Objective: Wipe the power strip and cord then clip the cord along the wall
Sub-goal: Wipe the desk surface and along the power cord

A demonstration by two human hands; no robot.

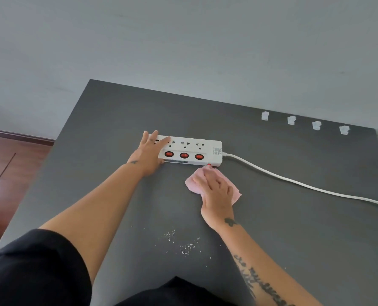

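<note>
Left hand (149, 151) steadies the power strip (191, 150) — right hand (216, 193) presses a pink cloth (235, 195) just beside it

Readable text: one brand mark

We make out "TTG" beside a small emblem on the power strip (191, 151), at its cord end; script tattooed on the right forearm (263, 281) stays illegible.

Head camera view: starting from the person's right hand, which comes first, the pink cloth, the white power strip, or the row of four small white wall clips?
1. Pink cloth, under the right hand.
2. White power strip, just beyond the fingertips.
3. Row of four small white wall clips, far back right.
</note>
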